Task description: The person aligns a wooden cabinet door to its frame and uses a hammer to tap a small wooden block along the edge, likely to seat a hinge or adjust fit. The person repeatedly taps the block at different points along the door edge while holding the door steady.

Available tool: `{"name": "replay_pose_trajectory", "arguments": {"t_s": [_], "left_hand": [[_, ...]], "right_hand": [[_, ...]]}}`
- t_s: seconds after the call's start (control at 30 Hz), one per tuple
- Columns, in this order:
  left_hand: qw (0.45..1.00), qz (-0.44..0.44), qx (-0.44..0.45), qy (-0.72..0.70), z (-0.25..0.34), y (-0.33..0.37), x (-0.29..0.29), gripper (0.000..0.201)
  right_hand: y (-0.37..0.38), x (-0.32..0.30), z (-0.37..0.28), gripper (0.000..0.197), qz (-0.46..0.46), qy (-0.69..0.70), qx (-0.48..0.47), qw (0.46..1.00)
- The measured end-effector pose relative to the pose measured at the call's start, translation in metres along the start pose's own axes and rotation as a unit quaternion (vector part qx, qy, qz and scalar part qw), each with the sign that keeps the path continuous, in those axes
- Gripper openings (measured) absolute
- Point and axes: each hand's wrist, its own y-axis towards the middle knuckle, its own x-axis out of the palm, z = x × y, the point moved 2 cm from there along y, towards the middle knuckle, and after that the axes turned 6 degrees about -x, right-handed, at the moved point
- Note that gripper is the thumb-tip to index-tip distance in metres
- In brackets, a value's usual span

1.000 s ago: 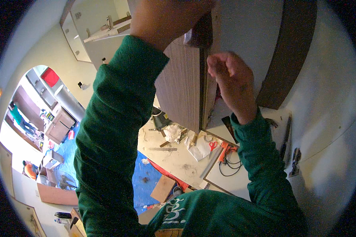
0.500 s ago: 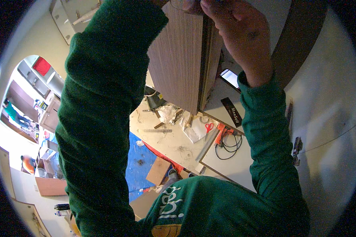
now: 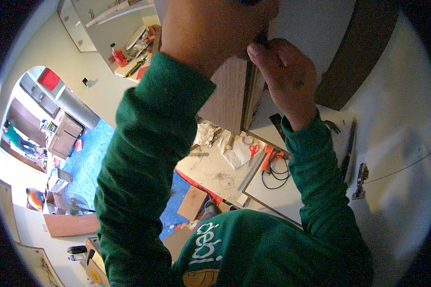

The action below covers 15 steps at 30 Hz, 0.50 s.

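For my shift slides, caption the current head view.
Left hand and right hand close together at a wood-grain panel, red scissors and an orange tool lying below.

From my end I see red-handled scissors (image 3: pixel 254 149) just right of the middle of the frame, lying on a white sheet (image 3: pixel 235 158). Right of them I have an orange power tool (image 3: pixel 268 156), its black cord (image 3: pixel 278 187) looped below it, and left of them a crumpled white bundle (image 3: pixel 205 133). Toward the right edge I make out a metal hinge-like fitting (image 3: pixel 360 180). In the upper left, my view takes in a red bottle (image 3: pixel 119 56) beside a slim yellow-and-black tool (image 3: pixel 135 68). Through the arched opening at far left I pick out a wooden cabinet (image 3: pixel 64 137), blue sheeting (image 3: pixel 95 155) and a person in green (image 3: pixel 14 136); below, a fan (image 3: pixel 76 204).
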Motion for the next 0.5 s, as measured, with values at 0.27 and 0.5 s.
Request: {"name": "replay_pose_trajectory", "arguments": {"t_s": [0.27,0.5], "left_hand": [[0.993,-0.107,-0.043,0.031,-0.036,-0.037,0.023,0.049],[1.000,0.008,-0.016,-0.023,-0.075,-0.067,0.054,0.052]], "right_hand": [[-0.048,0.010,0.010,0.018,-0.082,-0.063,0.004,0.995],[-0.085,0.012,0.017,0.015,-0.049,0.070,0.165,0.983]]}}
